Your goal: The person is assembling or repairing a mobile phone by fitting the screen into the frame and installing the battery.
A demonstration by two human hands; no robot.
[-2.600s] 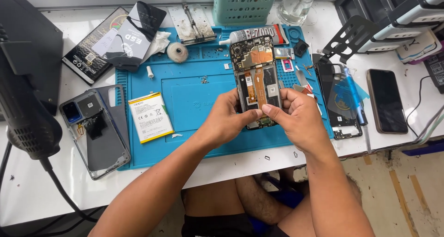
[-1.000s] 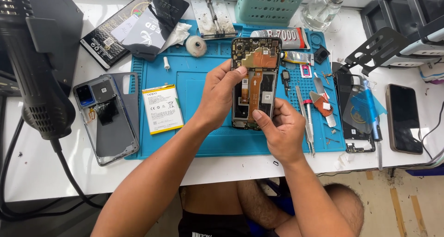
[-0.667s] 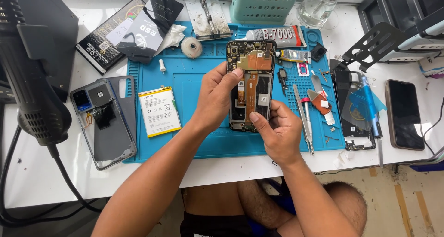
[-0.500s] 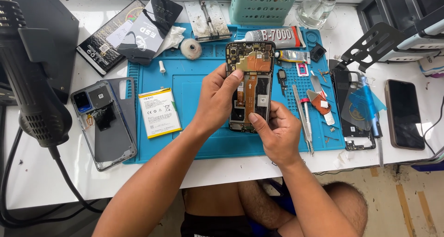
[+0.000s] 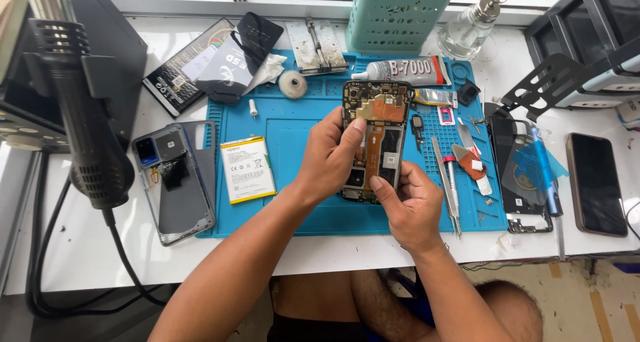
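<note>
Two hands hold one opened phone [image 5: 375,142] over the blue mat [image 5: 293,202] on the white desk [image 5: 67,249]. The left hand [image 5: 330,159] pinches the phone's left edge, with the thumb up near the top. The right hand [image 5: 413,205] pinches the lower right edge between thumb and fingers. Both are closed on the phone.

It looks light and thin. Its back is off, so the little gold and copper parts inside are bare. I think they would break or scratch easily, and the flat orange strip down the middle looks soft and could tear. The frame looks stiff, so the safe place to hold is the outer edges, as both hands do now, not the middle.

Many things lie close by. A battery [image 5: 247,169] sits on the mat to the left, and a grey back cover [image 5: 176,182] lies past it. A glue tube [image 5: 400,69] lies just above the phone. Tweezers [image 5: 445,189] and other small tools lie just right of the right hand, with tiny screws near them. These sharp tools and loose bits could get knocked. A hot air gun [image 5: 83,115] hangs at the far left, well apart. Another dark phone [image 5: 595,183] lies far right.
</note>
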